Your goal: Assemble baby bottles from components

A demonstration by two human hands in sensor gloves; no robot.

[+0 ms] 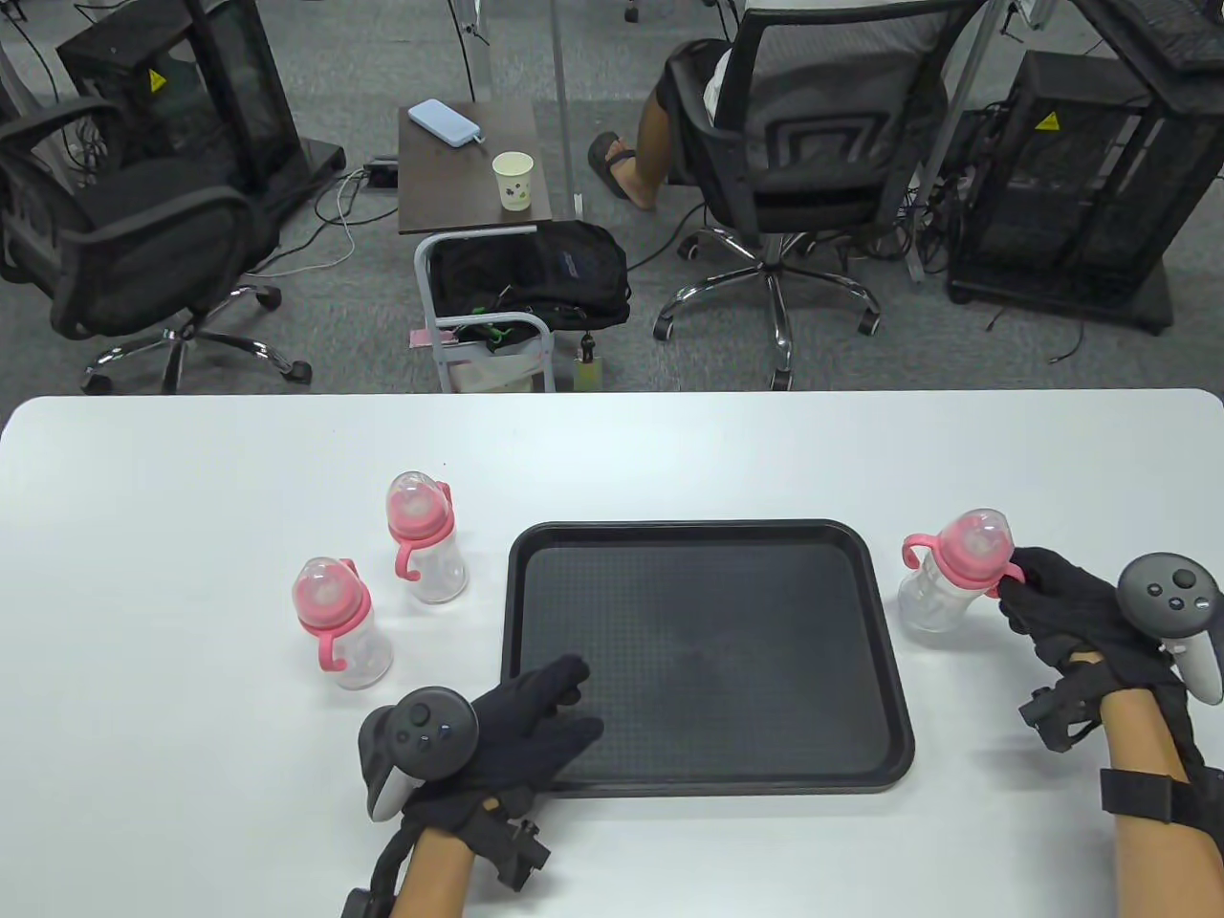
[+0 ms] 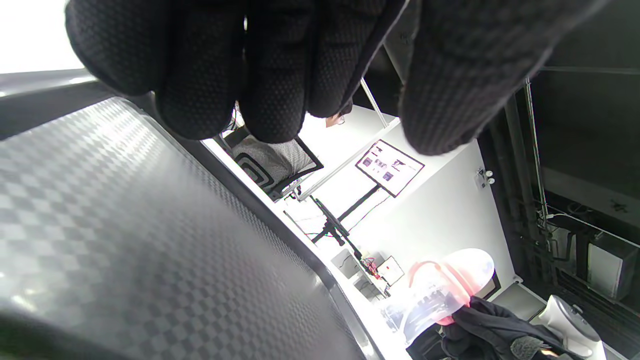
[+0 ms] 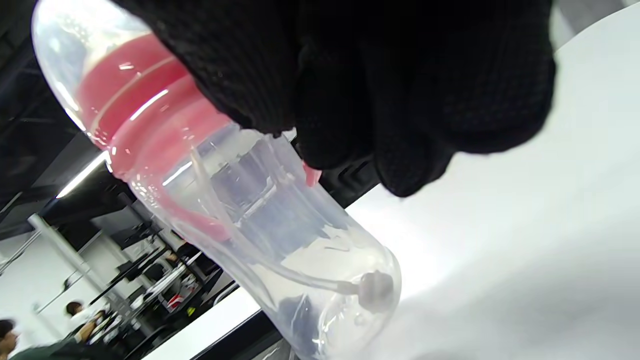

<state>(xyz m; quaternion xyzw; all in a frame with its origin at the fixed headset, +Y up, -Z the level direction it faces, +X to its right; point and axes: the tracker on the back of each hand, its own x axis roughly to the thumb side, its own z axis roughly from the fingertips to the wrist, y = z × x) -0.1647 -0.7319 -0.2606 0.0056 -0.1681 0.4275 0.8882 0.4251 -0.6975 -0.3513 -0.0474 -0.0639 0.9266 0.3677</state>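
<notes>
Bottle A: clear body, pink collar and handles, clear cap on; tilted; one handle pinched in the right-hand fingers.
Bottle B: same make, capped, upright; just left of the left-hand fingers.
Bottle C: same make, capped, upright; beyond Bottle B, well apart from the fingers.

Both hands wear black knit sensor gloves with a fine dotted weave; the left hand and right hand each carry a dark grey, button-topped tracker, with black straps and brackets at the wrists
</notes>
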